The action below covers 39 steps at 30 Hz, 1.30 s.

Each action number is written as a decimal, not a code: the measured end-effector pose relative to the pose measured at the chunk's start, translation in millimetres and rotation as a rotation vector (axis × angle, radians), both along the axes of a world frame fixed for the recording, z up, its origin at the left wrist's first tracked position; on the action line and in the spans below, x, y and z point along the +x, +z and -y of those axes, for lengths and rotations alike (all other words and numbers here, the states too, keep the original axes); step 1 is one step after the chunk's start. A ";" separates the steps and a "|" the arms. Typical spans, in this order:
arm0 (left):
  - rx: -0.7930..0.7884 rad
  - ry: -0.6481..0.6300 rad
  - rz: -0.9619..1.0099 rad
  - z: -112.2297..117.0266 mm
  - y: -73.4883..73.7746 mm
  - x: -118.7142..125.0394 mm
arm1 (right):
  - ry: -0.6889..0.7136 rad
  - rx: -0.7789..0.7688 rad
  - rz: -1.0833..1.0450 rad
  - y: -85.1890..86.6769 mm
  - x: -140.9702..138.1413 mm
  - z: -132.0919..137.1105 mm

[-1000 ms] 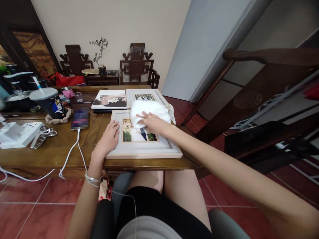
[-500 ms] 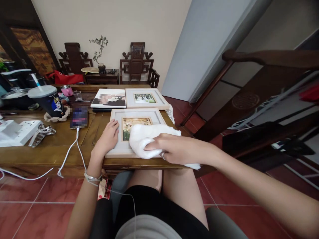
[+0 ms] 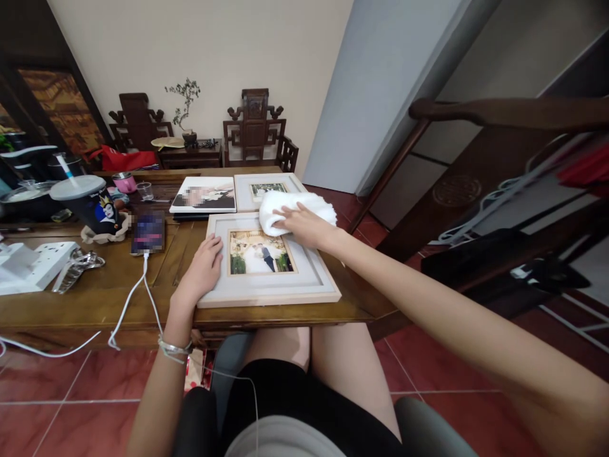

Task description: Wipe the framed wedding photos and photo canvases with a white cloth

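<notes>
Wooden table (image 3: 85, 309), head view: picture frame (image 3: 257, 287) flat along its near edge. Right hand (image 3: 304, 225) grips white cloth (image 3: 280, 200) over frame's far-right corner, long axis sideways. Left hand (image 3: 204, 266), further off, rests extended fingers on frame's left edge.

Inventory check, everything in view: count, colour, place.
table: one, brown, foreground
frames: two, pale, on table
cloth: one, white, under right hand
photo panel: one, white, beside far frame
phone: one, dark, left of frames
tumbler: one, black, left of phone
small cups: two, pink and clear, behind phone
power strip: one, white, table's left
carved chairs: three, brown, two behind, one right
plant: one, green, between rear chairs
clutter: uncountable, dark, far left
left hand: one, ungloved, on near frame
right hand: one, ungloved, on cloth
</notes>
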<state>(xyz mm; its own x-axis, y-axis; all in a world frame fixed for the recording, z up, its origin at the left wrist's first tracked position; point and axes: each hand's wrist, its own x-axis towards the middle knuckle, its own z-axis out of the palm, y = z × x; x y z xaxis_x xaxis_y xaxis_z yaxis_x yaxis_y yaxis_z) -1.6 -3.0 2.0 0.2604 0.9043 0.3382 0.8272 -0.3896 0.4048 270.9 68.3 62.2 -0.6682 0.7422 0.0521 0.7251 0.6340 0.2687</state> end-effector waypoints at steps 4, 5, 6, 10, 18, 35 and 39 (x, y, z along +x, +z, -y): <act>-0.006 0.001 0.008 -0.1 0.1 0.6 | 0.025 -0.063 0.059 2.7 -1.8 26.0; -0.004 0.001 0.014 -0.1 0.0 0.6 | 0.034 -0.091 0.071 6.0 -2.8 37.1; 0.000 0.000 0.024 -0.3 -0.4 0.5 | 0.039 -0.127 0.080 10.4 -3.7 49.0; 0.012 -0.004 0.055 -1.6 -3.5 -1.0 | 0.003 -0.309 0.102 34.1 -5.6 96.1; 0.039 -0.014 0.070 2.0 -1.0 -0.2 | 0.006 -0.519 0.027 60.8 1.7 137.7; 0.000 0.004 0.171 7.8 16.8 7.2 | 0.108 -0.051 -0.074 7.0 -107.8 7.6; 0.019 -0.005 0.187 8.1 16.9 8.2 | 0.159 -0.073 -0.055 3.7 -114.0 21.9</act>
<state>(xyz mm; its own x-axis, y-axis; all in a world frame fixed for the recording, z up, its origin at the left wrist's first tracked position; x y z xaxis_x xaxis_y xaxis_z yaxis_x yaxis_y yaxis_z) 6.6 -11.2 18.9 0.1955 0.8964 0.3979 0.7361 -0.4022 0.5444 157.0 46.4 65.9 -0.7753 0.6302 0.0413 0.6261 0.7585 0.1807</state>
